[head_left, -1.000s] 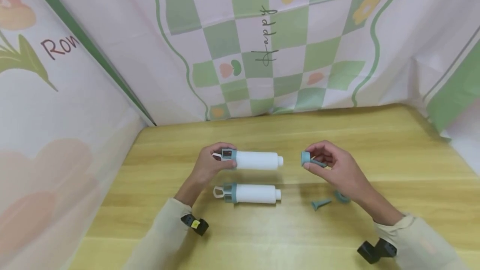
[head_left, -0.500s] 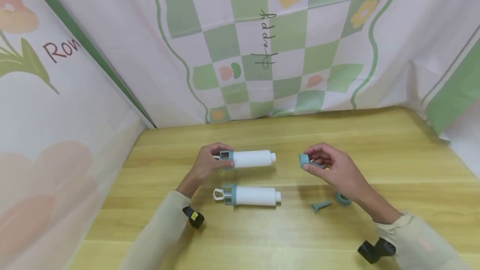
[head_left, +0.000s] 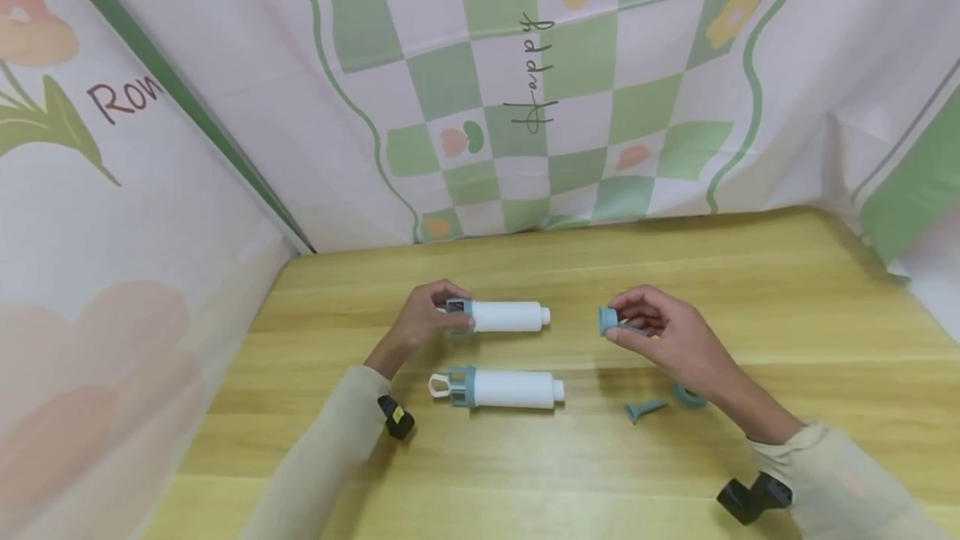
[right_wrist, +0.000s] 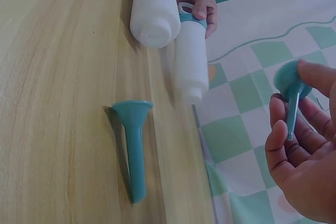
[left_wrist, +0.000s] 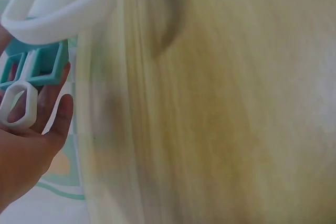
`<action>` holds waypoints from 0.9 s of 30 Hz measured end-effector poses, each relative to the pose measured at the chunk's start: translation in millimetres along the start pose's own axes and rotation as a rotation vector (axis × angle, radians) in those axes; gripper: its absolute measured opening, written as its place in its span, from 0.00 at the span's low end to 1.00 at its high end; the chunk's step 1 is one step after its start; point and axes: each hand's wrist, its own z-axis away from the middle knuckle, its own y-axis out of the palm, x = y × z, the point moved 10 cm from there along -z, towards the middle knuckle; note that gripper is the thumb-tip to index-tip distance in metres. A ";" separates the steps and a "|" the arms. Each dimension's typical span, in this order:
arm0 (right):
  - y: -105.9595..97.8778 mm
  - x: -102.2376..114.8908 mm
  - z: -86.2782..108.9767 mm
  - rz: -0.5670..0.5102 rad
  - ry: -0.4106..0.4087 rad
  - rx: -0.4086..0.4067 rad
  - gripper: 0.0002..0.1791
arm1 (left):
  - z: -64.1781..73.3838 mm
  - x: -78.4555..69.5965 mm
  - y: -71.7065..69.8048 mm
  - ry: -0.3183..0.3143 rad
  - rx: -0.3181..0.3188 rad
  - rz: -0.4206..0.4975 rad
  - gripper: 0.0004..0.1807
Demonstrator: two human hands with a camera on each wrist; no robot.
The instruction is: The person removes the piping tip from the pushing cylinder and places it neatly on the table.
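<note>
My left hand (head_left: 422,322) grips the teal frame at the back of a white syringe-like tube (head_left: 507,317), whose narrow tip points right. A white loop handle (left_wrist: 22,106) sticks out behind that frame in the left wrist view. Nearer me, a matching tube (head_left: 513,389) lies on its side on the table. Across a gap, my right hand (head_left: 678,340) pinches a teal nozzle (head_left: 607,321) between thumb and fingers. Its wide end faces left, and the thin spout (right_wrist: 294,116) shows in the right wrist view.
A long teal funnel-shaped nozzle (head_left: 647,410) lies on the wooden table (head_left: 480,473) below the right hand. Beside it is a teal ring-shaped piece (head_left: 688,397), partly hidden by the right wrist. Printed cloth (head_left: 510,182) hangs along the back edge.
The left hand has drawn its tube slightly left, and the tube looks smaller and lower than before. The right hand with the teal nozzle has barely moved.
</note>
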 end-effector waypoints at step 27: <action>1.1 -1.2 4.0 -0.060 -0.010 0.008 0.16 | 5.3 -2.3 -0.5 0.032 0.056 -0.143 0.21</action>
